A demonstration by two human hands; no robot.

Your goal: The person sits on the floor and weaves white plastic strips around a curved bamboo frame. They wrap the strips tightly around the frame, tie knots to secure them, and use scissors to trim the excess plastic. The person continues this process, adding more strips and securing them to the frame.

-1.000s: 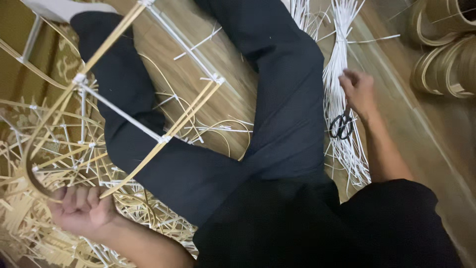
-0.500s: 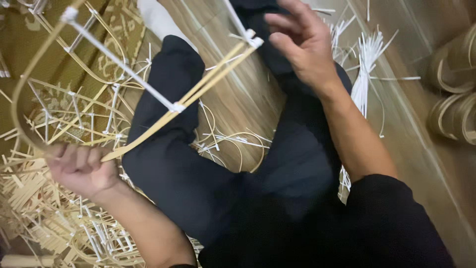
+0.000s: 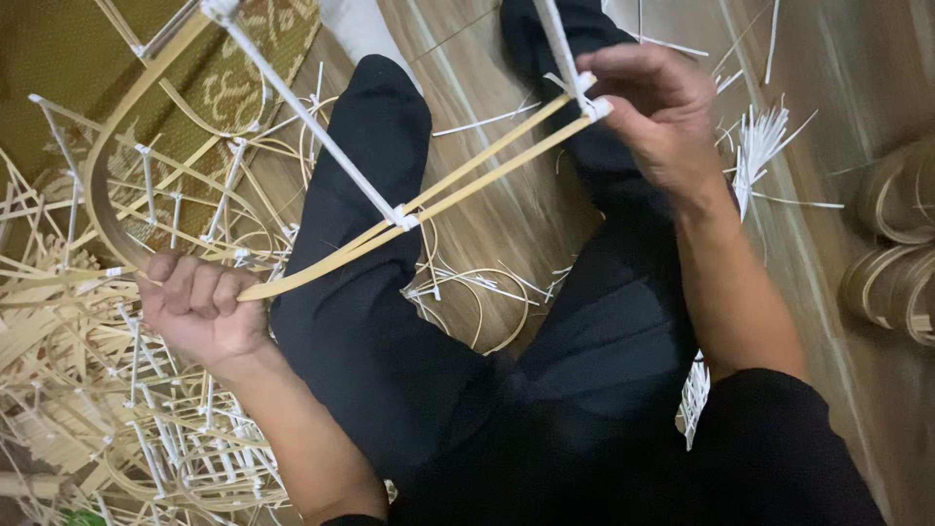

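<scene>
So the person's sitting on a wooden floor (image 3: 506,205) with legs in black trousers (image 3: 390,321) stretched out, working on a bamboo frame (image 3: 321,195) made of thin split strips and white rods tied at the joints. The frame hangs over the left leg, running from about 8 o'clock up to 1 o'clock across the middle of the view.

Left hand (image 3: 200,307) is at 8 o'clock, fist clenched around the end of the doubled bamboo strips where the curved hoop part meets them. Right hand (image 3: 657,112) is up at 1 o'clock, fingers pinched on the tied corner joint (image 3: 592,105) where the two strips meet a white rod. Both hands have the frame, one at each end.

Midway along the strips there's another white-tied joint (image 3: 401,219) where a long white rod (image 3: 302,107) comes down from 11 o'clock.

Stuff around: a messy pile of finished frames and bamboo offcuts (image 3: 117,409) at 7 to 9 o'clock, a patterned mat (image 3: 243,78) at 11 o'clock, a bundle of white strips (image 3: 765,146) on the floor just right of the right forearm, and coils of bamboo strip (image 3: 896,282) at 3 o'clock by the edge.
</scene>
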